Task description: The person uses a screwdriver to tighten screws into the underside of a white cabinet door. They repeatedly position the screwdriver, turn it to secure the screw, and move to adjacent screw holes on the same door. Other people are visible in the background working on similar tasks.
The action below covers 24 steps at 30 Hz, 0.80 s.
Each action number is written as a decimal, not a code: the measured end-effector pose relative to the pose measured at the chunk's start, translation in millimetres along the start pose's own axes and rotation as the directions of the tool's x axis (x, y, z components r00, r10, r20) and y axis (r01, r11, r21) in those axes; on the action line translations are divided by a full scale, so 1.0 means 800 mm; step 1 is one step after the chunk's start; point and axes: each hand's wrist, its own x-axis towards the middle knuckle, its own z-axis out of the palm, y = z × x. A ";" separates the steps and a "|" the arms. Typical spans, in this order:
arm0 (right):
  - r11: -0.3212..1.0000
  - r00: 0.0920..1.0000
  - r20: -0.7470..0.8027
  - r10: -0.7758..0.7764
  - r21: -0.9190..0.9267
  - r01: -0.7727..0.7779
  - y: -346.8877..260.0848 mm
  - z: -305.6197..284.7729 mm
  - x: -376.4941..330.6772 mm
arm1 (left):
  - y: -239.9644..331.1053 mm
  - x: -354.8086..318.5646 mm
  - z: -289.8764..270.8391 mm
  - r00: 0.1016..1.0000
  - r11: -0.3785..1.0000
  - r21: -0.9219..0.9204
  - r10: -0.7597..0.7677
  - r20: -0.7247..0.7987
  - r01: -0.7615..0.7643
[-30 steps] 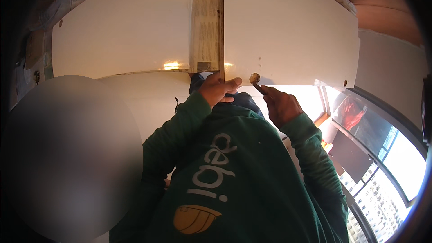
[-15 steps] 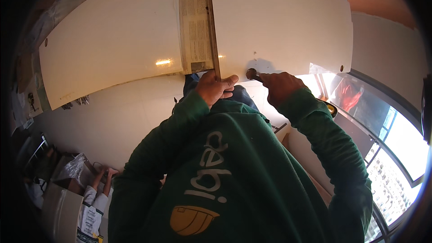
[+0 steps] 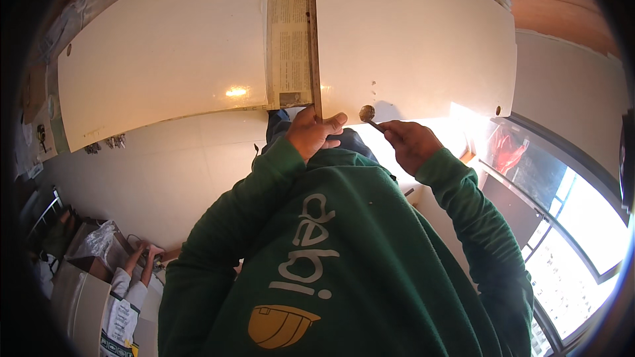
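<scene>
A white panel [image 3: 417, 33] lies in front of me, and my left hand [image 3: 315, 133] closes on its near left corner, thumb outward to the right. My right hand [image 3: 413, 145] grips a thin, dark tool [image 3: 378, 126] whose exact kind I cannot make out. The tool's tip meets a round brown recess [image 3: 367, 113] at the panel's near edge. Inside, the recess looks rough. Two small marks show on the surface just beyond it. My right fingers wrap round the tool and hide its other end.
Another white panel [image 3: 165, 46] lies to the left, beyond a strip of printed paper [image 3: 290, 39]. Round holes show near the panels' edges. A window [image 3: 582, 218] stands at the right. At the lower left are a box [image 3: 86, 311] and another person's hands [image 3: 149, 254].
My right hand has shifted slightly down, and the recess at the tool's tip shows more fully. The left hand keeps its hold. The view has tilted a little.
</scene>
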 end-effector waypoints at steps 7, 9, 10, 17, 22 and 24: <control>0.986 0.977 0.198 0.080 -0.158 -0.049 -0.024 -0.018 0.016 | -0.010 0.003 0.000 0.998 0.997 -0.048 0.061 -0.032 -0.062; 0.968 0.962 0.241 0.128 -0.242 -0.068 -0.031 -0.023 0.020 | -0.012 0.003 0.001 0.996 0.995 -0.064 0.076 -0.047 -0.078; 0.956 0.955 0.248 0.164 -0.280 -0.092 -0.036 -0.023 0.022 | -0.011 0.003 0.002 0.996 0.994 -0.073 0.079 -0.048 -0.082; 0.879 0.970 0.147 0.195 -0.465 -0.107 -0.066 -0.024 0.009 | -0.013 0.004 0.000 0.997 0.993 -0.100 0.062 -0.047 -0.066; 0.905 0.995 -0.025 0.101 -0.413 -0.102 -0.042 -0.020 -0.005 | 0.006 -0.006 -0.003 1.000 1.000 0.001 0.014 0.013 -0.014; 0.822 0.990 -0.067 0.121 -0.553 -0.138 -0.064 -0.040 -0.008 | 0.011 -0.004 -0.010 0.999 0.998 0.056 -0.035 0.030 0.033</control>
